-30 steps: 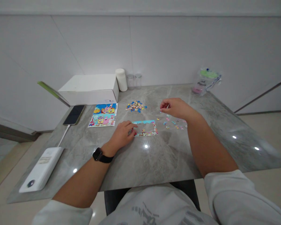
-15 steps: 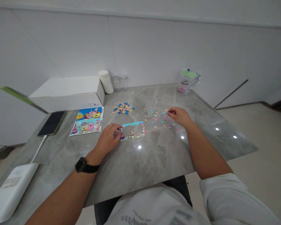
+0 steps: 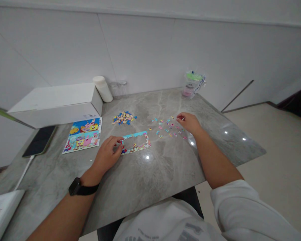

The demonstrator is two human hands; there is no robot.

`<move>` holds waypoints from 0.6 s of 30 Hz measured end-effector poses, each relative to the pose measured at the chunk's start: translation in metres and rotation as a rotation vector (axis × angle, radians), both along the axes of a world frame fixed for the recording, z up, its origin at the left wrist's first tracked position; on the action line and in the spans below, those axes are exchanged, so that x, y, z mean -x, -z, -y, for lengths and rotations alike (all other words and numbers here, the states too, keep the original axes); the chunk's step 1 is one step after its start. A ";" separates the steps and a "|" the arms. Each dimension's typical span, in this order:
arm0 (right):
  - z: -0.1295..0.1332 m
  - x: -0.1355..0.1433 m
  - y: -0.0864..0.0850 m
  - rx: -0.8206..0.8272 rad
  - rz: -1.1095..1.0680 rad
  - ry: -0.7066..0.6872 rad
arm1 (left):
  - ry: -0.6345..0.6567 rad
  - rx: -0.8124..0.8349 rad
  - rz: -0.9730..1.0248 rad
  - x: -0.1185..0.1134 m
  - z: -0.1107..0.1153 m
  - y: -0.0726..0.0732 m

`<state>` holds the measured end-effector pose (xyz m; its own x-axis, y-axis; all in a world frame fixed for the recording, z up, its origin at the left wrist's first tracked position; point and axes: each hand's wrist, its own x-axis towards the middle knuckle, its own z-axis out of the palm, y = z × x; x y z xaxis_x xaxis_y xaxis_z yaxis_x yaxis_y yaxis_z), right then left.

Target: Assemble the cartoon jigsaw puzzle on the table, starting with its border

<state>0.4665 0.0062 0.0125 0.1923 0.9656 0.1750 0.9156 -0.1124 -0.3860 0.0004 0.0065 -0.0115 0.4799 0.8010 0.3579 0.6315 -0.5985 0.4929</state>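
A partly assembled jigsaw puzzle (image 3: 146,140) lies flat, a colourful border around a gap that shows the grey tabletop. Against its left edge rest the fingertips of my left hand (image 3: 108,154), thumb and forefinger apart. My right hand (image 3: 190,123) is closed in a pinch at the far right of the scattered puzzle pieces (image 3: 170,126). A small pale bit shows at its fingertips, seemingly a puzzle piece. Farther back is a heap of blue, yellow and beige pieces (image 3: 124,117). Left of my left hand lies a printed cartoon picture sheet (image 3: 84,135).
A long white box (image 3: 57,100) stands along the wall, with a white bottle (image 3: 103,89) and clear glasses (image 3: 119,88) beside it. A clear plastic bag (image 3: 193,83) sits back right. At left are a phone (image 3: 39,141), its cable, and a white device (image 3: 5,211).
The view has turned slightly right, so the table's things appear farther left. My left hand stays at the puzzle's left edge, and my right hand remains pinched by the loose pieces.
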 end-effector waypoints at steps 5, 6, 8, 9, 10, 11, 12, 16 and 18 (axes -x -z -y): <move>0.000 0.016 0.004 -0.013 0.044 -0.096 | 0.010 -0.001 0.001 0.000 0.000 -0.001; 0.000 0.022 0.004 -0.016 0.057 -0.146 | 0.016 -0.002 0.000 -0.001 0.000 -0.001; 0.003 0.037 0.005 -0.009 0.070 -0.280 | 0.027 -0.010 0.002 0.000 0.000 0.000; 0.004 0.044 0.006 0.001 0.068 -0.356 | 0.031 -0.014 0.006 0.000 0.001 0.000; 0.006 0.052 0.006 0.012 0.064 -0.427 | 0.035 -0.018 0.011 0.000 0.001 0.000; 0.008 0.059 0.006 0.025 0.062 -0.488 | 0.038 -0.020 0.015 0.000 0.001 0.000; 0.010 0.065 0.007 0.040 0.064 -0.534 | 0.041 -0.020 0.017 -0.001 0.002 -0.001; 0.014 0.076 0.008 0.089 0.109 -0.561 | 0.042 -0.017 0.015 -0.001 0.003 -0.001; 0.014 0.075 0.008 0.092 0.125 -0.524 | 0.046 -0.017 0.012 -0.001 0.003 -0.001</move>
<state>0.3913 -0.0076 0.0043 -0.3356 0.9389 0.0757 0.8965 0.3431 -0.2804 0.0011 0.0039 -0.0104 0.5114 0.7719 0.3775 0.5971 -0.6352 0.4899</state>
